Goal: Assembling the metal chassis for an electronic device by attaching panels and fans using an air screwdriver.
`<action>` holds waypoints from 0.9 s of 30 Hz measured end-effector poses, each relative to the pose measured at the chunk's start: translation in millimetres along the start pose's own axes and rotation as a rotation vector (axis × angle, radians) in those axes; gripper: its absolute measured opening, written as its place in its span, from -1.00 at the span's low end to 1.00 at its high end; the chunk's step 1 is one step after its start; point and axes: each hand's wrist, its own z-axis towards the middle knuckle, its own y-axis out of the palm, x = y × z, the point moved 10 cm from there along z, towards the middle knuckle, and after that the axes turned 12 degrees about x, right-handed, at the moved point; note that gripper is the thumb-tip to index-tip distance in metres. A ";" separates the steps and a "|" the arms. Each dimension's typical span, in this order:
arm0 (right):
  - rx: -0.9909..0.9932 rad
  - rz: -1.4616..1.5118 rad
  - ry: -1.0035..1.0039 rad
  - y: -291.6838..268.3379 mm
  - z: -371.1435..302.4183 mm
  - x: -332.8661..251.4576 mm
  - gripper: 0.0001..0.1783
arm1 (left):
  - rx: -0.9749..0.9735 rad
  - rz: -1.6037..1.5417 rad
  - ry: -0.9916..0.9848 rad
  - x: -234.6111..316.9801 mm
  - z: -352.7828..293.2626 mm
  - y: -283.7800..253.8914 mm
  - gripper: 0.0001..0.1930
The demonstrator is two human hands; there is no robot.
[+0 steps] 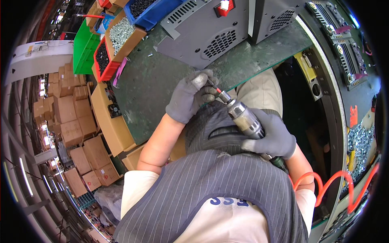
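Observation:
My right hand [273,135], in a grey glove, wraps round the metal body of an air screwdriver [245,119]. The tool slants up and to the left across my lap, in front of the bench edge. At its nose is a slim bit with a red band [219,90]. My left hand [188,97], gloved too, is closed with its fingertips at the bit's dark tip. Whether a screw sits there is hidden by the fingers. Just beyond stands a grey metal panel [190,40] with a honeycomb vent, upright on the green bench top [142,85].
At the far left are a red bin [97,67] of dark screws, a cardboard box [131,40] of silvery screws, a blue bin [156,18] and a green bin [83,48]. A second grey panel [275,20] stands at the back. An orange coiled hose [338,174] loops at the right.

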 end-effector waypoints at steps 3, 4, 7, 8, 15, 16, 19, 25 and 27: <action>0.096 -0.111 -0.071 -5.3 4.8 7.8 -0.14 | -0.025 -0.035 -0.010 0.8 1.8 0.6 -0.71; 0.104 -0.073 -0.074 -5.4 5.5 8.3 -0.11 | -0.022 -0.037 -0.012 -0.2 2.4 -1.5 -0.71; 0.012 0.300 0.021 4.9 8.5 10.1 -0.11 | -0.098 -0.186 -0.106 -8.7 2.0 0.9 -0.73; 0.010 0.300 0.023 5.1 9.4 7.9 -0.11 | -0.113 -0.180 -0.078 -7.4 2.1 0.3 -0.71; -0.079 0.618 0.128 19.1 7.5 4.0 -0.09 | -0.062 0.040 0.098 10.7 -0.7 -2.1 -0.69; -0.046 0.580 0.127 17.9 8.1 5.1 -0.07 | -0.061 0.038 0.097 11.5 -1.5 -1.7 -0.69; -0.046 0.333 0.125 13.5 7.2 0.9 -0.07 | -0.028 -0.012 -0.003 0.0 -4.8 -6.2 -0.63; 0.006 0.387 0.027 12.4 12.9 -0.5 -0.07 | -0.057 -0.232 -0.125 -12.7 -7.0 -12.1 -0.65; 0.005 0.368 0.033 11.0 13.6 -1.1 -0.08 | -0.024 -0.220 -0.105 -8.0 -6.5 -14.7 -0.69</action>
